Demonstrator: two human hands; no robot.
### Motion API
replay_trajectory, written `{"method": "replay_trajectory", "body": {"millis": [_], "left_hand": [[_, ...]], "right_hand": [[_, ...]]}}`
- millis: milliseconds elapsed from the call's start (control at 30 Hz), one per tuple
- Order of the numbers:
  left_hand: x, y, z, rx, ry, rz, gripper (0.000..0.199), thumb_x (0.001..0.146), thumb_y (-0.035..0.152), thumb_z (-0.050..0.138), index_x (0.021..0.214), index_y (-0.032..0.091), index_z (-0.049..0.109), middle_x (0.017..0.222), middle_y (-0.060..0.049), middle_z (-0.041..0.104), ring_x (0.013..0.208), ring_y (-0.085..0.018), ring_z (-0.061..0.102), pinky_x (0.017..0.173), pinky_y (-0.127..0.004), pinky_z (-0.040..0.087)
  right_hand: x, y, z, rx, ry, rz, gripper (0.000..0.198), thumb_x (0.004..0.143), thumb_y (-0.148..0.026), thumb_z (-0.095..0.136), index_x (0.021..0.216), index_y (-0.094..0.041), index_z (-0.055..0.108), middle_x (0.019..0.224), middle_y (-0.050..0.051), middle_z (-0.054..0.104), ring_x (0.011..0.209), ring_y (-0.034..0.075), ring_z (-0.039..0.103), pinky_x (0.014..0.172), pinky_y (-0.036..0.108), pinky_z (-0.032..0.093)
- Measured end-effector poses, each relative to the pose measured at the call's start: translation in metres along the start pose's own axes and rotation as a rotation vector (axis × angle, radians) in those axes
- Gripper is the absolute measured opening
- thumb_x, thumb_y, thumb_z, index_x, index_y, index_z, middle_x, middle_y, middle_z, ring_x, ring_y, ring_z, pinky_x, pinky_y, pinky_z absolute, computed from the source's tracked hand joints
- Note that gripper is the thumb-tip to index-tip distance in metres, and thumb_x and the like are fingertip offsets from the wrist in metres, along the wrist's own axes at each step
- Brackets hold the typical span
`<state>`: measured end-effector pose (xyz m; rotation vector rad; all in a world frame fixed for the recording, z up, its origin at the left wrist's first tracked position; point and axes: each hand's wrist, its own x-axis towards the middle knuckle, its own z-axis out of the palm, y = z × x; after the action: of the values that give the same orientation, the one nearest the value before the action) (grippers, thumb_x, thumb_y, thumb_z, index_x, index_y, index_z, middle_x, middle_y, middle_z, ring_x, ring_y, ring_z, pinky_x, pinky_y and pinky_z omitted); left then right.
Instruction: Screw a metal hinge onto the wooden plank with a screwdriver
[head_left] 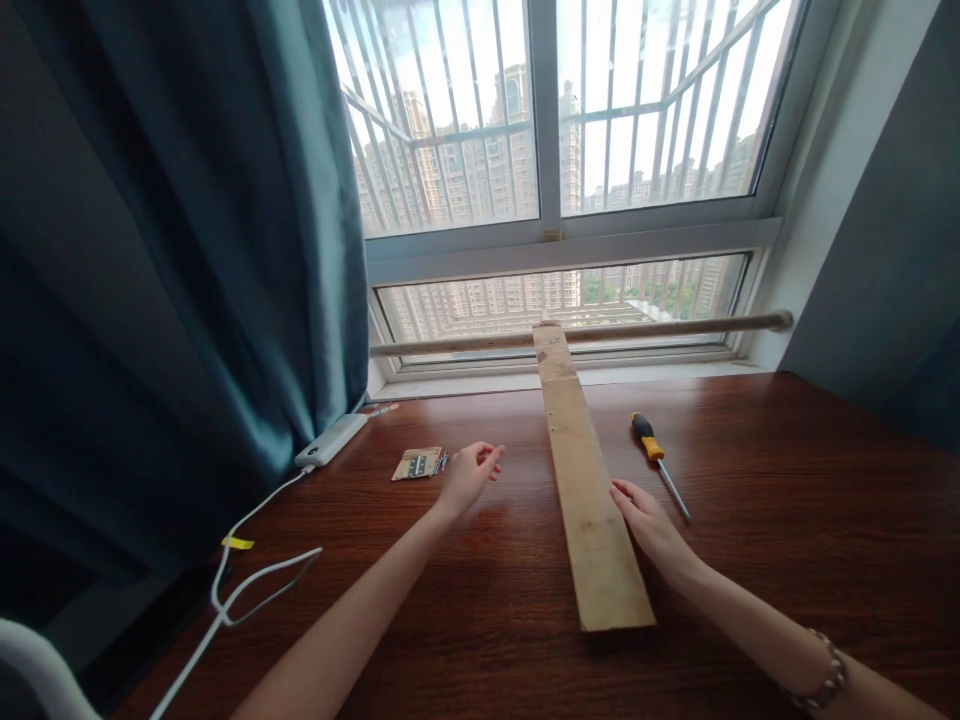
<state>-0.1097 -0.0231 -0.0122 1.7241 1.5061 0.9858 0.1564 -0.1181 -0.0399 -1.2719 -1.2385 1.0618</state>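
A long, pale wooden board (589, 480) lies lengthwise in front of me, its far end resting on the rail by the window. My right hand (649, 525) grips the board's right edge, fingertips against the wood. Left of the board, my left hand (471, 475) hovers over the table, its fingers curled and thumb near the index finger; whatever they may hold is too small to make out. Just beyond that hand lie several screws (441, 463) beside a small flat piece with dark metal parts on it (417, 464). A screwdriver (660, 465) with a black and yellow handle lies right of the board.
The brown wooden table (787, 560) reaches to the window sill. A wooden rail (675, 328) crosses the window. At left, a white power strip (334, 440) with a white cable (225, 590) lies beside the blue curtain (315, 250). A yellow tag (238, 543) is near the cable.
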Motion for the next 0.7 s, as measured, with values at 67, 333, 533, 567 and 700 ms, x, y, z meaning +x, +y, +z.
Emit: {"method": "replay_trajectory", "body": {"millis": [67,333,533,567,700], "left_hand": [[-0.004,0.022,0.039,-0.368,-0.08,-0.176,0.032,0.072,0.047,0.058,0.073,0.015,0.06,0.076,-0.01,0.066,0.069,-0.018,0.062,0.059,-0.026,0.046],[-0.009,0.072,0.108,-0.896,-0.053,-0.612,0.023,0.077,0.037,0.055,0.07,0.015,0.059,0.065,-0.007,0.064,0.057,-0.017,0.06,0.057,-0.029,0.049],[-0.009,0.056,0.093,-0.904,0.02,-0.588,0.036,0.081,0.047,0.044,0.074,0.016,0.061,0.067,-0.01,0.065,0.062,-0.021,0.064,0.058,-0.032,0.052],[-0.008,0.052,0.084,-0.873,0.056,-0.568,0.035,0.081,0.046,0.044,0.074,0.016,0.061,0.067,-0.01,0.066,0.061,-0.021,0.064,0.057,-0.032,0.052],[0.004,0.037,0.032,-0.739,0.214,-0.462,0.035,0.084,0.04,0.042,0.073,0.014,0.062,0.066,-0.01,0.067,0.06,-0.02,0.064,0.054,-0.031,0.052]], "right_hand": [[-0.001,-0.004,-0.002,0.012,-0.04,-0.024,0.05,0.073,-0.057,0.052,0.097,-0.014,0.064,0.098,0.012,0.066,0.094,0.025,0.059,0.085,0.036,0.044],[-0.005,-0.007,-0.003,0.135,-0.173,-0.047,0.047,0.078,-0.055,0.048,0.099,-0.017,0.066,0.102,0.009,0.066,0.097,0.023,0.058,0.09,0.035,0.042],[-0.01,-0.009,0.009,0.064,-0.235,-0.036,0.05,0.071,-0.054,0.057,0.104,-0.017,0.064,0.11,0.011,0.063,0.106,0.024,0.055,0.094,0.037,0.04],[-0.011,-0.008,0.009,0.034,-0.223,-0.04,0.05,0.07,-0.054,0.058,0.102,-0.017,0.065,0.11,0.012,0.063,0.106,0.024,0.055,0.095,0.037,0.04],[-0.007,-0.003,0.003,-0.002,-0.166,0.03,0.049,0.067,-0.055,0.06,0.096,-0.016,0.066,0.106,0.013,0.065,0.102,0.026,0.057,0.092,0.039,0.041]]}}
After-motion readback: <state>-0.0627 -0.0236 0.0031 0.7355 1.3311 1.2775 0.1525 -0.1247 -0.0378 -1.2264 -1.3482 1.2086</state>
